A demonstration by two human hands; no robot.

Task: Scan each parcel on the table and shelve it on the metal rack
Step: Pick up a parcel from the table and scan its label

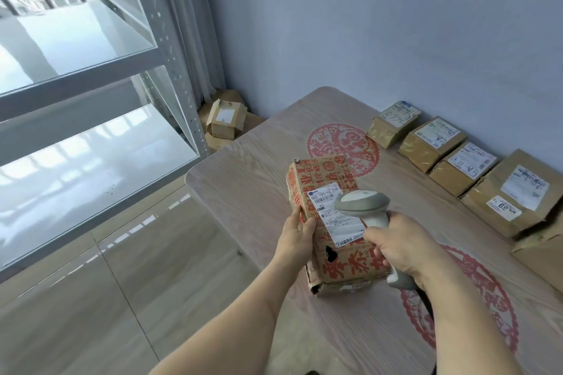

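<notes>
Both my hands are working at the red-printed parcel [332,222] lying on the table [243,192]: the left hand [297,237] is gripping its left edge, the right hand [399,245] is clenching the scanner [364,207] over its label [335,211].

Red-printed brown parcel [329,222] lies flat on table [243,192], label up.
</notes>
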